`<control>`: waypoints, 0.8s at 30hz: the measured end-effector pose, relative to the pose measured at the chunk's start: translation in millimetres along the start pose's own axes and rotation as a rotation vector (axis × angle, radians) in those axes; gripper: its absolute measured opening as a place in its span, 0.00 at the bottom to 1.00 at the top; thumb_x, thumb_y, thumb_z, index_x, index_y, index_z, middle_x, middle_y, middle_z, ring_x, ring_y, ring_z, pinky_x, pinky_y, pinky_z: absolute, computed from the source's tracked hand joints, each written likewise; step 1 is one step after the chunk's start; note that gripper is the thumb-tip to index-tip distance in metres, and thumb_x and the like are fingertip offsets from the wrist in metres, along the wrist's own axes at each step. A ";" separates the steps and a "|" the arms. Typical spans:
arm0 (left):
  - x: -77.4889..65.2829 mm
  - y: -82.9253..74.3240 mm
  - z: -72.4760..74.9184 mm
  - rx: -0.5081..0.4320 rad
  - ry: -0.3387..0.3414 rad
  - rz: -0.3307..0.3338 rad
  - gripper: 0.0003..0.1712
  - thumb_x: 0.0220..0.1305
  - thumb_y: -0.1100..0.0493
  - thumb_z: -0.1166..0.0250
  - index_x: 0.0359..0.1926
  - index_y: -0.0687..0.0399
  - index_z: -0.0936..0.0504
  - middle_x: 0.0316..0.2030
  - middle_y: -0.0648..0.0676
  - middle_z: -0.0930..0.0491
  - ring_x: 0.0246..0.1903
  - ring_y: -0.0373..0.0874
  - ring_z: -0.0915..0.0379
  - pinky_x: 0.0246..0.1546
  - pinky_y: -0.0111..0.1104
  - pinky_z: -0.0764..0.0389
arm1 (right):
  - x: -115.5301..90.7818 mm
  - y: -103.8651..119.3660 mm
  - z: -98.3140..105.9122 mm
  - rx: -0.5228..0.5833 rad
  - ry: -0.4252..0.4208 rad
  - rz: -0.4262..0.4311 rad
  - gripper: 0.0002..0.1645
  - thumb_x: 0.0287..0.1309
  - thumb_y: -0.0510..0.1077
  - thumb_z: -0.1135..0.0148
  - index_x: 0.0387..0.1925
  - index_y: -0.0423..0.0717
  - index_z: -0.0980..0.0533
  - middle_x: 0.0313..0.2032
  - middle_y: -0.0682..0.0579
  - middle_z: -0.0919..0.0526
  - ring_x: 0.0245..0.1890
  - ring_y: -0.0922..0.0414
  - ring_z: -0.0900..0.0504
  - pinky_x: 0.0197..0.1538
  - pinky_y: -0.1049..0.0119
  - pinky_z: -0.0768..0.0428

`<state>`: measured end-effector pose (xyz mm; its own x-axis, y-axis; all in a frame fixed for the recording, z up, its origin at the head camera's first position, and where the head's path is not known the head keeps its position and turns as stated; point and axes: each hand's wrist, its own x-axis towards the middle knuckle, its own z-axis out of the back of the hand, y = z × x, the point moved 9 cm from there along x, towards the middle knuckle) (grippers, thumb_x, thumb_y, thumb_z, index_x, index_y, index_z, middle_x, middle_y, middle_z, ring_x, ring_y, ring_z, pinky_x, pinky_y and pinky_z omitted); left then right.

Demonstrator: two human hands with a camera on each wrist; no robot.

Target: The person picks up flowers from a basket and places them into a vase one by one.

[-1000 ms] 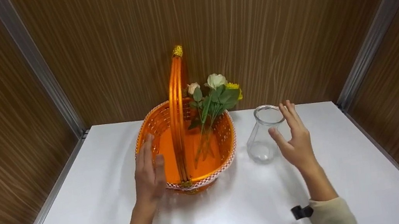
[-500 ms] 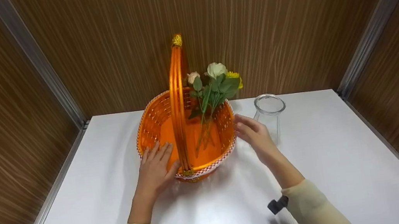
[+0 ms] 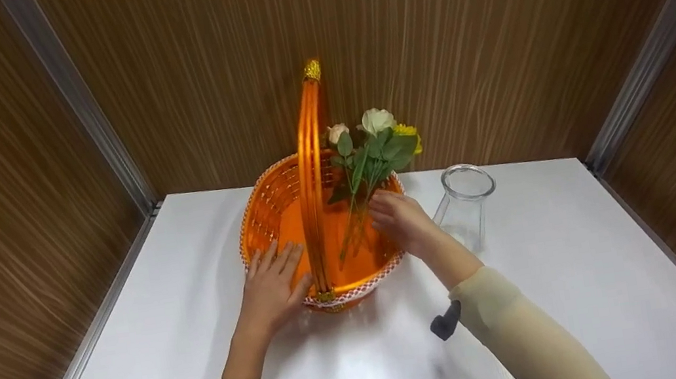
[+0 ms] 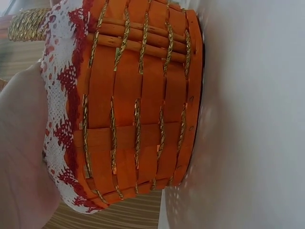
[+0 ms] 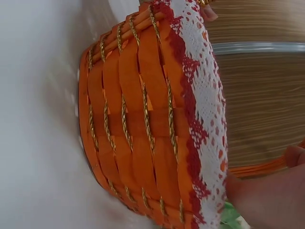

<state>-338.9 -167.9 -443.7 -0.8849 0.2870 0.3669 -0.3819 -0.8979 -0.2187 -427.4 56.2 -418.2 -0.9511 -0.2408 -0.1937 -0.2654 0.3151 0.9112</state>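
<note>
An orange woven basket (image 3: 274,208) with a tall arched handle (image 3: 309,147) and white-and-red lace trim stands on the white table. Artificial flowers (image 3: 377,120), white, pale pink and yellow, lean over its back right rim, stems pointing down inside. My left hand (image 3: 273,291) rests on the front left rim, fingers spread into the basket; the lace (image 4: 64,119) lies against the palm in the left wrist view. My right hand (image 3: 405,223) reaches over the right rim, with loosely bent fingertips close to the green stems (image 3: 355,217). Whether they touch the stems cannot be told.
A clear glass vase (image 3: 465,224) with a thick rim stands on the table right of the basket, close to my right forearm. Wood-patterned panels (image 3: 215,68) enclose the table (image 3: 556,238) at the back and both sides.
My left hand has come down onto the basket's rim and stayed there. My right hand has moved left from beside the vase, over the rim, towards the stems.
</note>
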 end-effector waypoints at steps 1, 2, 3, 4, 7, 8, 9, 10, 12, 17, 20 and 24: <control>-1.3 -0.8 -0.9 -0.003 0.002 -0.003 0.37 0.75 0.36 0.56 0.75 0.50 0.37 0.73 0.55 0.36 0.75 0.59 0.49 0.75 0.56 0.54 | 3.4 -4.3 1.9 0.022 -0.014 -0.032 0.37 0.74 0.43 0.53 0.77 0.36 0.51 0.76 0.35 0.46 0.75 0.44 0.42 0.74 0.54 0.38; -2.8 -1.5 -1.8 -0.001 0.006 -0.005 0.37 0.75 0.36 0.55 0.76 0.49 0.38 0.74 0.55 0.38 0.75 0.59 0.50 0.74 0.56 0.53 | 6.9 -8.5 3.6 0.049 -0.025 -0.061 0.38 0.74 0.43 0.53 0.77 0.37 0.52 0.76 0.35 0.48 0.76 0.44 0.44 0.74 0.54 0.39; -4.2 -2.0 -2.2 -0.002 0.005 -0.007 0.37 0.75 0.36 0.55 0.76 0.49 0.38 0.74 0.55 0.39 0.76 0.59 0.51 0.74 0.57 0.53 | 10.4 -12.5 5.1 0.074 -0.034 -0.084 0.38 0.74 0.43 0.52 0.77 0.37 0.53 0.77 0.36 0.50 0.76 0.45 0.45 0.75 0.55 0.41; -5.6 -2.2 -2.8 -0.002 0.008 -0.007 0.37 0.75 0.37 0.55 0.76 0.49 0.38 0.75 0.55 0.40 0.76 0.59 0.52 0.74 0.57 0.53 | 13.5 -15.7 6.9 0.089 -0.043 -0.102 0.39 0.74 0.43 0.52 0.78 0.37 0.53 0.77 0.36 0.51 0.77 0.45 0.46 0.75 0.55 0.42; -8.9 -3.5 -3.0 -0.006 0.006 -0.011 0.37 0.74 0.37 0.53 0.75 0.50 0.37 0.76 0.54 0.43 0.76 0.59 0.54 0.74 0.57 0.52 | 22.7 -21.4 10.4 0.120 -0.063 -0.127 0.39 0.74 0.43 0.53 0.78 0.37 0.55 0.78 0.36 0.54 0.78 0.45 0.50 0.77 0.55 0.46; -9.3 -3.8 -2.7 -0.005 0.005 -0.009 0.37 0.74 0.37 0.53 0.75 0.50 0.37 0.76 0.54 0.45 0.77 0.58 0.54 0.74 0.57 0.52 | 25.6 -22.5 11.0 0.124 -0.067 -0.130 0.40 0.74 0.42 0.54 0.78 0.37 0.57 0.78 0.36 0.55 0.78 0.45 0.51 0.77 0.54 0.48; -9.3 -4.2 -2.1 -0.009 0.001 -0.010 0.37 0.74 0.37 0.53 0.75 0.50 0.37 0.77 0.54 0.45 0.77 0.57 0.55 0.74 0.57 0.52 | 28.4 -23.1 11.9 0.118 -0.074 -0.131 0.39 0.74 0.43 0.55 0.78 0.38 0.57 0.78 0.36 0.55 0.78 0.44 0.52 0.77 0.54 0.49; -9.1 -4.4 -1.9 -0.010 0.001 -0.009 0.37 0.74 0.37 0.53 0.75 0.50 0.37 0.77 0.54 0.45 0.77 0.57 0.55 0.74 0.57 0.52 | 30.7 -23.2 12.6 0.111 -0.079 -0.130 0.39 0.74 0.42 0.56 0.78 0.38 0.57 0.78 0.36 0.55 0.78 0.44 0.54 0.78 0.54 0.50; -8.0 -4.9 -1.3 -0.011 0.001 -0.009 0.38 0.74 0.36 0.53 0.76 0.50 0.38 0.77 0.54 0.46 0.77 0.56 0.56 0.74 0.57 0.52 | 35.0 -23.4 12.8 0.088 -0.088 -0.129 0.39 0.75 0.42 0.57 0.78 0.37 0.59 0.78 0.36 0.56 0.78 0.43 0.55 0.78 0.53 0.52; -5.5 -3.5 0.0 -0.010 0.003 -0.002 0.39 0.73 0.35 0.54 0.76 0.50 0.40 0.77 0.53 0.47 0.77 0.57 0.56 0.75 0.56 0.55 | 44.1 -21.5 8.7 0.045 -0.098 -0.118 0.35 0.73 0.39 0.55 0.75 0.33 0.51 0.75 0.34 0.48 0.76 0.45 0.47 0.77 0.54 0.49; -3.7 -2.4 1.5 -0.007 0.001 0.000 0.39 0.73 0.36 0.54 0.77 0.51 0.41 0.77 0.53 0.47 0.77 0.58 0.57 0.75 0.56 0.55 | 48.5 -20.0 8.1 0.052 -0.132 -0.125 0.14 0.71 0.38 0.54 0.54 0.36 0.33 0.54 0.41 0.27 0.56 0.51 0.28 0.63 0.61 0.32; 1.8 -3.3 5.1 0.003 -0.012 -0.012 0.39 0.74 0.36 0.54 0.77 0.52 0.42 0.77 0.53 0.46 0.77 0.58 0.57 0.75 0.56 0.54 | 53.7 -15.8 8.6 0.129 -0.167 -0.119 0.13 0.71 0.37 0.53 0.26 0.46 0.37 0.24 0.54 0.34 0.27 0.58 0.36 0.37 0.66 0.36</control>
<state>-338.0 -166.1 -437.7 -0.8768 0.2941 0.3804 -0.3920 -0.8953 -0.2114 -475.7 46.1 -446.1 -0.9221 -0.1316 -0.3640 -0.3849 0.4107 0.8265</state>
